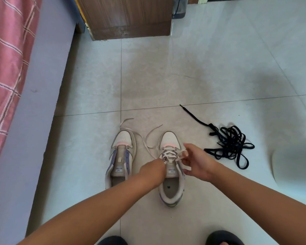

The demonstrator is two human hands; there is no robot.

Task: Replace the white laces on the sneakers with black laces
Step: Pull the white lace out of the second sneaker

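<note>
Two white sneakers with purple and pink trim stand side by side on the tiled floor, toes pointing away from me. The left sneaker point(121, 156) has no lace in its eyelets. The right sneaker point(170, 172) is still crossed by a white lace point(168, 153) over its lower eyelets. My left hand point(153, 169) grips the lace at the shoe's left side. My right hand point(195, 160) pinches the lace at the shoe's right side. A loose white lace point(141, 138) trails on the floor between the toes. A tangled pile of black laces point(230, 143) lies to the right.
A bed with a pink checked cover point(5, 71) and lilac side runs along the left. A wooden cabinet point(127, 16) stands ahead. A white rounded object point(293, 160) sits at the right edge. Dark slippers point(219, 238) show at the bottom.
</note>
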